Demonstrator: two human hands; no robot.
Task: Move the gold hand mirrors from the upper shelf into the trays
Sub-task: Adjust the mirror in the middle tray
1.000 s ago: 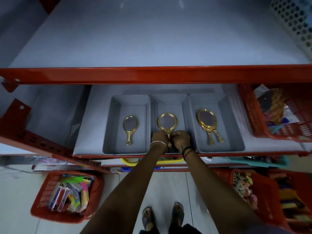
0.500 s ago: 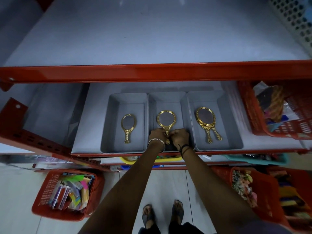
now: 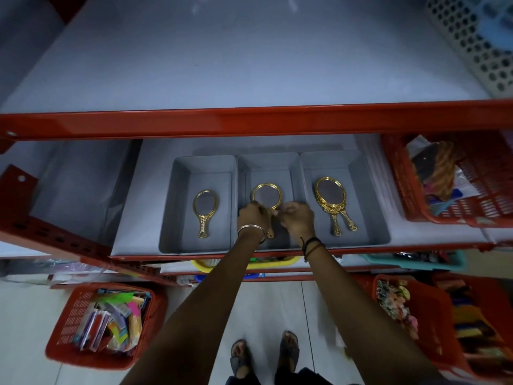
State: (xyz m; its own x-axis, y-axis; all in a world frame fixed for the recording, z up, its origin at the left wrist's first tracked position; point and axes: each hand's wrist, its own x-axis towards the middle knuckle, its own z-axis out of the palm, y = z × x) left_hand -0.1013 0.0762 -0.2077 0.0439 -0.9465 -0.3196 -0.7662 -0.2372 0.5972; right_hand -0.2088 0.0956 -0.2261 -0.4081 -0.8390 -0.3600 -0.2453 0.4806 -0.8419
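Three grey trays stand side by side on the lower shelf. The left tray (image 3: 177,190) holds one small gold hand mirror (image 3: 205,211). In the right tray (image 3: 369,195) lie two ornate gold mirrors (image 3: 331,202), stacked with their handles splayed. In the middle tray (image 3: 266,165) lies a round gold mirror (image 3: 267,195). My left hand (image 3: 251,218) and my right hand (image 3: 297,219) both pinch this mirror at its neck and handle, which they mostly hide. The upper shelf (image 3: 222,65) shows no mirrors.
Red shelf rail (image 3: 249,120) crosses above the trays. A red basket (image 3: 458,187) with goods sits right of them, a white perforated basket (image 3: 477,37) on the upper shelf's right. Red baskets (image 3: 102,326) stand on the floor left and right; my feet are below.
Both hands have stayed on the middle mirror's handle, sliding slightly up toward its round frame. The mirror still lies in the middle tray.
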